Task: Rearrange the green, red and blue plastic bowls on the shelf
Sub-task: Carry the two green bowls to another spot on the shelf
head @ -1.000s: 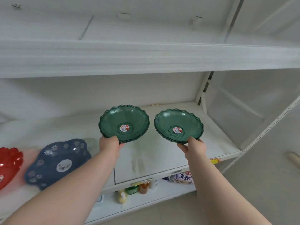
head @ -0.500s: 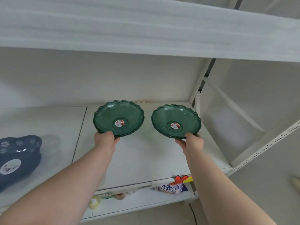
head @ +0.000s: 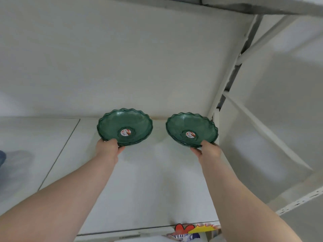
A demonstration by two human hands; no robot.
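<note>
Two small stacks of green scalloped plastic bowls hang side by side over the back right part of the white shelf [head: 139, 180]. My left hand [head: 108, 150] grips the near rim of the left green stack [head: 125, 126]. My right hand [head: 208, 151] grips the near rim of the right green stack [head: 191, 129], close to the shelf's right upright. Each top bowl has a round sticker in its centre. A sliver of the blue bowl [head: 2, 157] shows at the far left edge. The red bowl is out of view.
A white back wall rises behind the bowls. The white upright post [head: 227, 81] and diagonal brace stand at the right. The upper shelf edge [head: 262, 4] crosses the top. A colourful packet [head: 190, 232] lies on the lower shelf under the front edge.
Both hands have carried the green stacks further back and right over the shelf. My view has swung right and closer; the blue bowl has slid almost out of frame.
</note>
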